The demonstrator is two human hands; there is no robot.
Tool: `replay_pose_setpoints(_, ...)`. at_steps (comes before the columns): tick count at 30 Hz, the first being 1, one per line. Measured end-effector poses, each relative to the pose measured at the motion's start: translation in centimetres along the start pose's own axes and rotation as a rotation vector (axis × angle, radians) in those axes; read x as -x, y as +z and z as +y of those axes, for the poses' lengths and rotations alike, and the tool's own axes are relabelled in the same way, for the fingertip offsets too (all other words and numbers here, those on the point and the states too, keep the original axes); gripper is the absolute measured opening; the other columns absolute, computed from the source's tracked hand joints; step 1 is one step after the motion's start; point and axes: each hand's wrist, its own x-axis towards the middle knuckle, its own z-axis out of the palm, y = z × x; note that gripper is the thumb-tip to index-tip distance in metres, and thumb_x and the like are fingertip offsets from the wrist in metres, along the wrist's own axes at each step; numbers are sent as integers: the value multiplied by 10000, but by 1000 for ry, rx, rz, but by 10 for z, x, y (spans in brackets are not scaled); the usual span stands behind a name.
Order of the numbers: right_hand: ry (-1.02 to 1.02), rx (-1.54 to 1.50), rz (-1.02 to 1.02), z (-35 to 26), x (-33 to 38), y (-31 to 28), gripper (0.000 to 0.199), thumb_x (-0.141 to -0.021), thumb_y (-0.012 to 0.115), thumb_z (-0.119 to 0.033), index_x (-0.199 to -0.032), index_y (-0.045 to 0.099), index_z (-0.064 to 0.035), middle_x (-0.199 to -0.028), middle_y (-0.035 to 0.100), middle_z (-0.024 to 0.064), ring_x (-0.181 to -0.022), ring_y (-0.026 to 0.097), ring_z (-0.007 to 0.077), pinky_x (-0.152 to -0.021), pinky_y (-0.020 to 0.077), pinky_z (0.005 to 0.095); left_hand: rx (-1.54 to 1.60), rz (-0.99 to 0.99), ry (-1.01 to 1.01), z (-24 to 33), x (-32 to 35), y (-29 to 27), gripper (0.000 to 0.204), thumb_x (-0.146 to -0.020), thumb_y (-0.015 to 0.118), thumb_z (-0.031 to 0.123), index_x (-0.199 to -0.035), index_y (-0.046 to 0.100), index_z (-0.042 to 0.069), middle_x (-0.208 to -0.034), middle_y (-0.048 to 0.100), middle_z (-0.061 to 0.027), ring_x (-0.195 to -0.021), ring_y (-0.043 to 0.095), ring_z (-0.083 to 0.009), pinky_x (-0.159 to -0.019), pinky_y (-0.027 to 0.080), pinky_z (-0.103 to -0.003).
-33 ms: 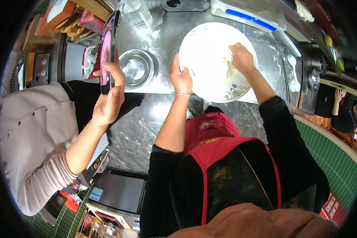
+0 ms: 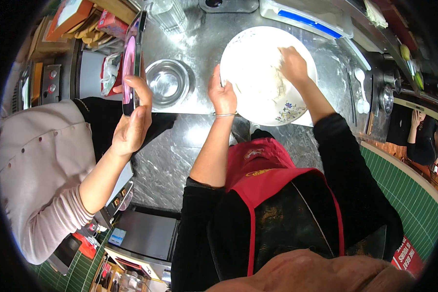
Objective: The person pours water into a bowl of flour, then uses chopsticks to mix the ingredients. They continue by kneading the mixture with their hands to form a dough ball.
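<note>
In the upper middle of the frame, a large white ceramic basin with a flower print (image 2: 258,63) sits on the steel counter (image 2: 204,44). The left hand (image 2: 222,95) grips its left rim; the right hand (image 2: 292,65) presses into pale dough (image 2: 279,87) inside. Left of it stands a small steel bowl (image 2: 168,82), and a bystander's hand (image 2: 131,124) holds up a phone (image 2: 131,63).

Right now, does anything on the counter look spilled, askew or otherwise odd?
Nothing spilled or broken. The left hand steadies the big white bowl by its rim while the right hand works pale dough inside it. The small steel bowl sits upright beside it.
</note>
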Motion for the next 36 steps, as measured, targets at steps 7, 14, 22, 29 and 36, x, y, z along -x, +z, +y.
replay_pose_setpoints(7,-168,137,-135,-49,53,43,490,-812,621,-125,-1297,552,-100,-1303,539,196,-1228,492,345,-1018,405,449,25,55,8,1,1,4,481,-805,548,-120,-1280,533,-42,-1200,606,-197,-1126,581,-300,-986,433,-367)
replay_pose_setpoints(14,87,76,-211,2,-11,27,325,-801,666,-187,-1113,629,-106,-1078,611,125,-1098,564,289,-875,492,394,-60,-17,49,1,-3,0,506,-808,511,-133,-1308,504,-55,-1254,584,-197,-1165,564,-265,-1009,412,-331)
replay_pose_setpoints(22,-250,206,-120,-48,60,39,494,-801,688,-259,-1263,568,-129,-1274,535,130,-1199,487,342,-1005,351,535,56,35,13,-1,-3,6,492,-796,535,-119,-1281,531,-38,-1177,610,-211,-1088,601,-324,-963,451,-365)
replay_pose_setpoints(29,-61,204,-98,-8,-11,27,250,-747,661,-141,-992,633,-99,-1034,633,114,-987,596,283,-790,481,399,-46,18,57,-5,-4,4,483,-811,535,-107,-1289,525,-39,-1201,602,-214,-1110,591,-318,-982,440,-366)
replay_pose_setpoints(36,-344,232,-41,-92,52,45,349,-860,538,-207,-1162,611,-49,-1003,607,131,-1091,549,284,-1082,310,473,-13,33,29,6,-4,6,507,-788,520,-136,-1285,530,-39,-1193,610,-208,-1110,595,-304,-982,441,-368)
